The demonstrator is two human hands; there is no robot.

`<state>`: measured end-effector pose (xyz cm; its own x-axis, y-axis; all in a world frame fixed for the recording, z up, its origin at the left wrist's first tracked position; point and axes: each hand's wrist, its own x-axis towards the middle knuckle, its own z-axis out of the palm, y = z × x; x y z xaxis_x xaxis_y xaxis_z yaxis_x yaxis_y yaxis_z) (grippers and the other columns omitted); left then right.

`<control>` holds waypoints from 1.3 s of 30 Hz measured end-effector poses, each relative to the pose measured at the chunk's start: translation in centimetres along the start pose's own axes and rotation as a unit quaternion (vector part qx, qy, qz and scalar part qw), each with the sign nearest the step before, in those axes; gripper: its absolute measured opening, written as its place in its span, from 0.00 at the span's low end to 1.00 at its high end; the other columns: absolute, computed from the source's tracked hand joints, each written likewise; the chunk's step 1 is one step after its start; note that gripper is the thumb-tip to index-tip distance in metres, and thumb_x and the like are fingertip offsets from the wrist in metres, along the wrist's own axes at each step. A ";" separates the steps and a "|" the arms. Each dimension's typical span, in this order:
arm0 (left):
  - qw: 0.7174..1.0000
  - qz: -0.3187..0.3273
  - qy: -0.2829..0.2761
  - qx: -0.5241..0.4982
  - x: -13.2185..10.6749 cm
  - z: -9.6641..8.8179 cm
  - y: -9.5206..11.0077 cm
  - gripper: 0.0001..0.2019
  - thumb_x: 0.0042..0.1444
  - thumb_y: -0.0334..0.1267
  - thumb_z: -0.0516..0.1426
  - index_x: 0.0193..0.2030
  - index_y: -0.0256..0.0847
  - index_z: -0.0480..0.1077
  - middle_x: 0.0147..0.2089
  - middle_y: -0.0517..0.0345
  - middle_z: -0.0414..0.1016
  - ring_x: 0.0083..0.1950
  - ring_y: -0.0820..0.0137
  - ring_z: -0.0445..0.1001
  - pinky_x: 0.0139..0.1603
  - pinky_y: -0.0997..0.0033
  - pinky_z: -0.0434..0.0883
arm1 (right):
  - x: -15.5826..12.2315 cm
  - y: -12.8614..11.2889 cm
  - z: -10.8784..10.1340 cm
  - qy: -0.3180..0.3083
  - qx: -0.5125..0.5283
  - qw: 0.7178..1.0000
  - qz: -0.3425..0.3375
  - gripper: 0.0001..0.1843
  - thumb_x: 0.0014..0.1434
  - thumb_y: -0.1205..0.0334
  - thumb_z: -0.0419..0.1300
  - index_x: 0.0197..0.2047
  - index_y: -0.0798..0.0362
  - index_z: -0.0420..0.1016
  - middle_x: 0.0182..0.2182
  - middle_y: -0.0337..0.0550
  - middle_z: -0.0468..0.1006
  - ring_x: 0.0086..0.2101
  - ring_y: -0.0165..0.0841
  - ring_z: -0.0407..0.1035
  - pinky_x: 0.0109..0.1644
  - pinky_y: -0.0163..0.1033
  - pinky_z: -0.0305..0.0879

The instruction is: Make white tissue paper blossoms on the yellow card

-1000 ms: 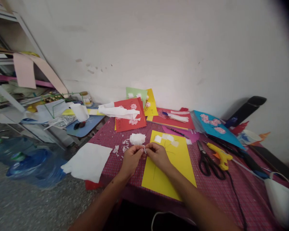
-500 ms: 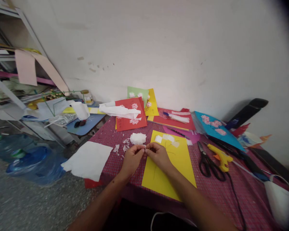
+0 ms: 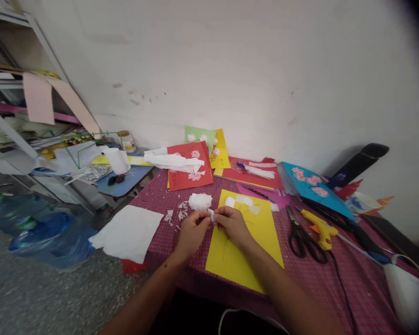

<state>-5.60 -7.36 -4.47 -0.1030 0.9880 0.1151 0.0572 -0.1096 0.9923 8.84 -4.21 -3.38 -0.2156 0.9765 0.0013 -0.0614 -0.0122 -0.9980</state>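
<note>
In the head view, the left hand point(image 3: 192, 232) and right hand point(image 3: 234, 228) meet above the bench point(image 3: 153, 196), each grip pinching a small piece of white tissue point(image 3: 211, 214) at the left edge of a yellow sheet point(image 3: 226, 263). Torn shreds point(image 3: 182, 215) lie beside a tissue wad point(image 3: 200, 201) just beyond them; black-handled scissors point(image 3: 298, 235) and a yellow glue gun point(image 3: 319, 227) rest to the right.

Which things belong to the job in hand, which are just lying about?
Job, seemingly:
white paper piece, pinched by left hand and right hand
white paper stack beyond them
yellow sheet
perhaps scissors, glue gun (untouched)

Likely just lying about:
sunglasses, jar on the blue side table
blue bottle on the floor
</note>
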 end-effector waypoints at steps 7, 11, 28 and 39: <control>1.000 0.001 0.001 0.001 0.0 0.0 -0.2 0.09 0.54 0.39 0.57 0.39 0.39 0.75 0.38 0.53 0.79 0.40 0.66 0.76 0.44 0.67 0.70 | 0.2 0.3 -0.2 -0.018 0.047 0.998 0.027 0.05 0.48 0.64 0.63 0.29 0.56 0.78 0.22 0.40 0.76 0.22 0.28 0.65 0.26 0.33 0.58; 1.000 0.001 0.003 -0.002 0.0 0.0 -0.2 0.09 0.53 0.39 0.58 0.40 0.39 0.75 0.40 0.52 0.79 0.42 0.65 0.76 0.46 0.67 0.71 | 0.2 0.3 -0.3 -0.022 0.051 0.998 0.030 0.05 0.48 0.64 0.63 0.29 0.56 0.79 0.21 0.40 0.76 0.21 0.27 0.64 0.25 0.33 0.58; 1.000 0.007 -0.007 -0.014 0.0 0.0 -0.6 0.11 0.52 0.39 0.59 0.41 0.38 0.74 0.41 0.51 0.78 0.41 0.65 0.75 0.45 0.66 0.71 | 0.3 0.1 -0.3 -0.045 0.078 0.994 0.057 0.06 0.42 0.65 0.66 0.28 0.57 0.78 0.21 0.40 0.76 0.20 0.26 0.64 0.25 0.33 0.57; 0.999 -0.012 -0.015 -0.037 -0.1 0.1 0.3 0.10 0.55 0.40 0.56 0.39 0.39 0.75 0.34 0.56 0.78 0.34 0.69 0.74 0.38 0.71 0.70 | 0.3 0.1 -0.2 -0.061 0.081 0.994 0.044 0.08 0.46 0.65 0.64 0.32 0.56 0.76 0.23 0.41 0.76 0.24 0.29 0.68 0.27 0.33 0.59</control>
<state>-5.48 -7.49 -4.23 -0.0737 0.9931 0.0915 -0.0183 -0.0931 0.9955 9.00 -3.88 -3.48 -0.3423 0.9372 -0.0673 -0.1920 -0.1398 -0.9714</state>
